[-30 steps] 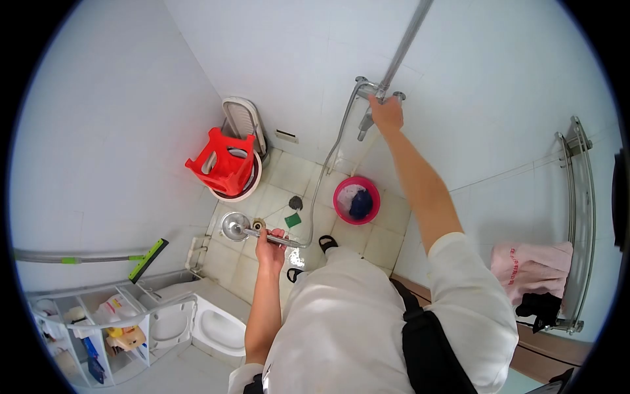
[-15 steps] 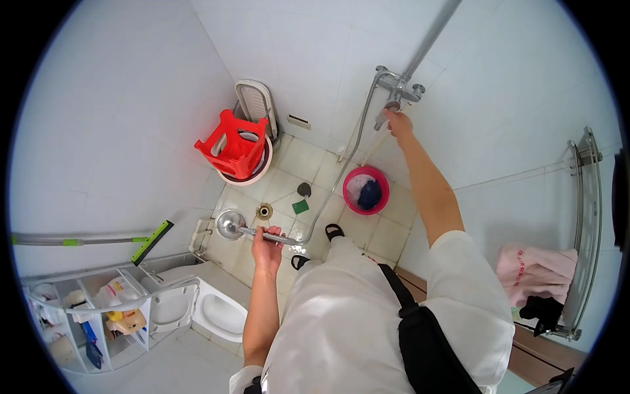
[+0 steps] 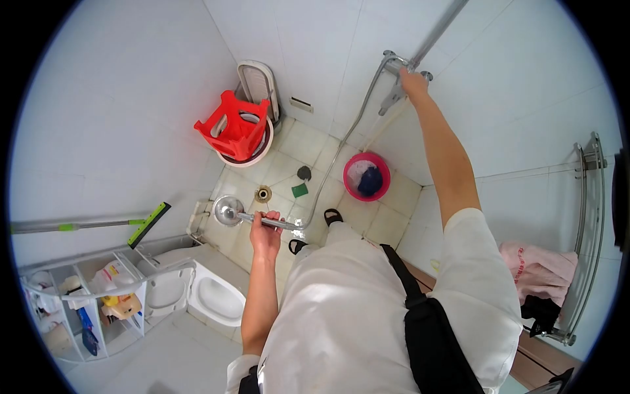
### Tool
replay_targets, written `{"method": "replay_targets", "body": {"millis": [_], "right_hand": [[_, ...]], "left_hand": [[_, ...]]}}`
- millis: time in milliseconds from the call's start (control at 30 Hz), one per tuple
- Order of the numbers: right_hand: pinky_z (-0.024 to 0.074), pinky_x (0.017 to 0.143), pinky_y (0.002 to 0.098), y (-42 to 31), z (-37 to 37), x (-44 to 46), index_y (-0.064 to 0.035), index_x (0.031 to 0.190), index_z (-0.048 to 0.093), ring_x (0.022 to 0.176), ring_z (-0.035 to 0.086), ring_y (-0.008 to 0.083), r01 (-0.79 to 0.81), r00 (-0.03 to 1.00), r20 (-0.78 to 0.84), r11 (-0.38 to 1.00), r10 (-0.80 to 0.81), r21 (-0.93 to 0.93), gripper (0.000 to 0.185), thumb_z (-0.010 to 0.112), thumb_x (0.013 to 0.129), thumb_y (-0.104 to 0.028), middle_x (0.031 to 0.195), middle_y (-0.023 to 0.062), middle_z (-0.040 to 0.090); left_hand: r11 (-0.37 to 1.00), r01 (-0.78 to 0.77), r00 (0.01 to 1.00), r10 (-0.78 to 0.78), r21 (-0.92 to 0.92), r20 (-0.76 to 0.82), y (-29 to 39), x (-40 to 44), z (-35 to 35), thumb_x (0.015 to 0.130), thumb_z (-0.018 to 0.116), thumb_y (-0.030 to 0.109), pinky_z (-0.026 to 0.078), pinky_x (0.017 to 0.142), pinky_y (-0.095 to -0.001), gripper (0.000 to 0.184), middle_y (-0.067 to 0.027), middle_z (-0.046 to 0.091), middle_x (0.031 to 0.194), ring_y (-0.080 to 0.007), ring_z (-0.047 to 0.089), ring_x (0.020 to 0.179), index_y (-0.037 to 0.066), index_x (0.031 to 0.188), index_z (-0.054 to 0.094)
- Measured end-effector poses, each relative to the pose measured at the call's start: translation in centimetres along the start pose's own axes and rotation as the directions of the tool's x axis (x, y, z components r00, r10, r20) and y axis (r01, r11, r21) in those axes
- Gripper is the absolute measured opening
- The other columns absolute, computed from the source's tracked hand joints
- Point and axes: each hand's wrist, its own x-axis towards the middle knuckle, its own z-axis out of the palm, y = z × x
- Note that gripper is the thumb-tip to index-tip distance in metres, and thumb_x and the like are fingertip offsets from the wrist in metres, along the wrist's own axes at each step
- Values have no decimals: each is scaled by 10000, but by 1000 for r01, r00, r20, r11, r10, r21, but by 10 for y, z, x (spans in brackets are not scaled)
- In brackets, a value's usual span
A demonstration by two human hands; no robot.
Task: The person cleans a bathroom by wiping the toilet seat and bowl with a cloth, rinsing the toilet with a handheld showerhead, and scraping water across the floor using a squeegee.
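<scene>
My left hand (image 3: 266,231) is wrapped around the handle of a chrome shower head (image 3: 228,211), which is held out over the tiled floor with its round head to the left. From the handle a metal hose (image 3: 336,156) curves up to the wall-mounted shower faucet (image 3: 396,65). My right hand (image 3: 413,84) is closed on the faucet's body, its fingers partly hidden, and the spout (image 3: 392,100) points down below it. On the floor under the faucet stands a pink basin (image 3: 350,189) with white and dark blue cloth inside.
A red stool (image 3: 236,134) rests upside down on stacked basins by a folded stool (image 3: 258,84). Near the floor drain (image 3: 263,194) lie a green scouring pad (image 3: 300,190) and a dark scrubber (image 3: 304,173). Left are a squat toilet (image 3: 216,299), squeegee (image 3: 149,225) and shelf (image 3: 85,308); right, a towel rack (image 3: 598,203).
My right hand has moved up from beside the spout to the faucet's body. My left hand still holds the shower head in nearly the same place. The view has shifted slightly.
</scene>
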Motion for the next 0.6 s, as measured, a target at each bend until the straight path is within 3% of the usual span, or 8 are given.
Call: {"method": "replay_targets", "body": {"millis": [267,367,467,567,600], "right_hand": [[432,947,457,-26,-18,-28,21,1072,644,1107,566,371,3,999,43,987,4,-160,523,318,882,-340,1161,204,610],[439,938,455,-20,-14,-19,20,1080,642,1114,565,371,59,996,82,983,-45,-174,535,326,878,-361,1174,219,600],[442,928,452,-9,-3,-3,28,1118,597,1124,550,373,-12,997,73,994,20,-109,543,404,873,-417,1192,227,580],[435,929,452,-30,-18,-75,32,1145,533,1109,542,371,-38,933,-348,989,86,144,570,528,843,-451,1188,214,561],[438,910,443,-18,-10,-97,30,1141,496,1084,537,361,160,927,-368,963,-71,218,571,611,823,-429,1189,189,538]], "left_hand": [[1000,-7,1000,7,-13,14,-3,5,3,983,432,330,435,869,-452,227,-71,610,868,-229,562,904,129,890,481],[1000,5,1000,-5,0,18,-2,10,5,987,417,332,433,874,-453,233,-68,610,872,-227,562,910,131,888,480],[1000,23,999,-23,22,21,-5,12,10,994,392,334,428,883,-452,242,-66,612,890,-222,563,925,136,890,482],[998,49,996,-52,41,66,-7,20,30,989,406,331,424,876,-434,225,-61,616,918,-216,565,956,139,904,487],[997,50,995,-55,56,88,-11,17,40,985,420,326,423,861,-419,210,-59,618,927,-212,567,966,142,909,487]]}}
